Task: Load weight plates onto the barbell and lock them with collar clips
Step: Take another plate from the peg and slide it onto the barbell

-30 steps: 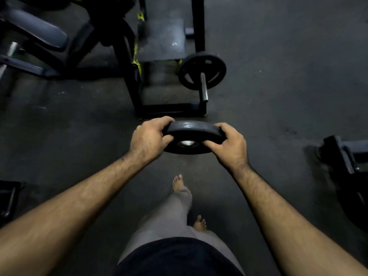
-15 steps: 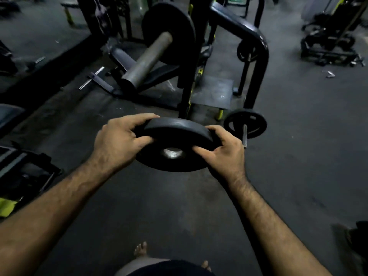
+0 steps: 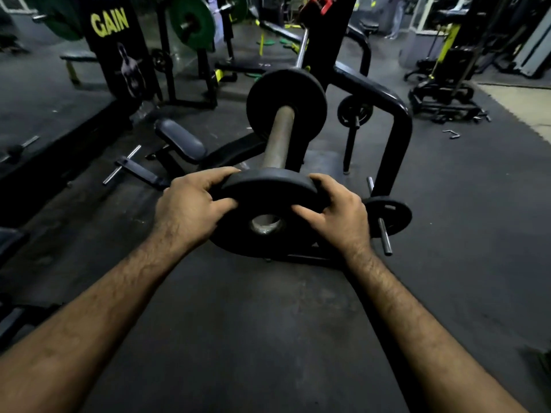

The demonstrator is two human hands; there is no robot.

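I hold a small black weight plate [image 3: 268, 189] by its rim, my left hand [image 3: 187, 207] on its left side and my right hand [image 3: 340, 210] on its right. Its centre hole sits at the near end of the grey barbell sleeve [image 3: 278, 138], and the sleeve tip shows through the hole. Farther up the sleeve a larger black plate [image 3: 262, 99] is on the bar, which rests on a black rack [image 3: 384, 96]. I see no collar clips.
A padded bench [image 3: 182, 138] lies to the left of the bar. Two small plates [image 3: 393, 213] sit on storage pegs of the rack at right. A green plate [image 3: 192, 25] hangs on another rack at the back. Dark rubber floor [image 3: 268, 323] lies below my arms.
My view has lifted from the floor to the bar. Both hands have carried the plate up and forward until its hole meets the end of the sleeve.
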